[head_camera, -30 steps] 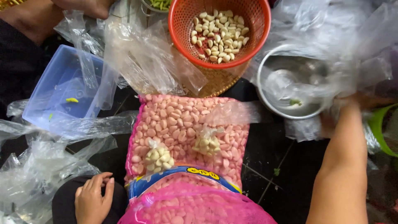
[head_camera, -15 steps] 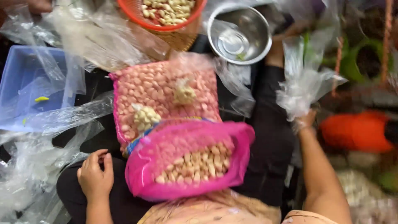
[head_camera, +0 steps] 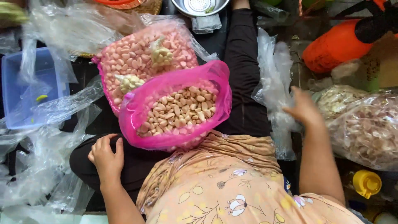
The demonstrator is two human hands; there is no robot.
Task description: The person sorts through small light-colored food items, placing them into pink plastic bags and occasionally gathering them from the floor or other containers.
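Note:
A pink plastic bag (head_camera: 137, 110) with peeled garlic cloves inside lies open in my lap. Behind it stands a larger clear bag of pinkish cloves (head_camera: 128, 56) with two small packets on top. My left hand (head_camera: 107, 157) rests flat on my dark-trousered knee, fingers apart, holding nothing. My right hand (head_camera: 304, 108) is out to the right, fingers spread, touching a heap of clear plastic bags (head_camera: 273, 87).
A blue plastic tub (head_camera: 20, 91) and crumpled clear bags (head_camera: 45, 166) lie at left. A steel bowl (head_camera: 199, 6) sits at top. At right are clear bags of garlic (head_camera: 369, 128), an orange container (head_camera: 336, 45) and a yellow-capped bottle (head_camera: 367, 183).
My view has tipped down and right. My right hand has come down from holding up a clear bag to the heap of bags beside me. The left hand stays on the knee.

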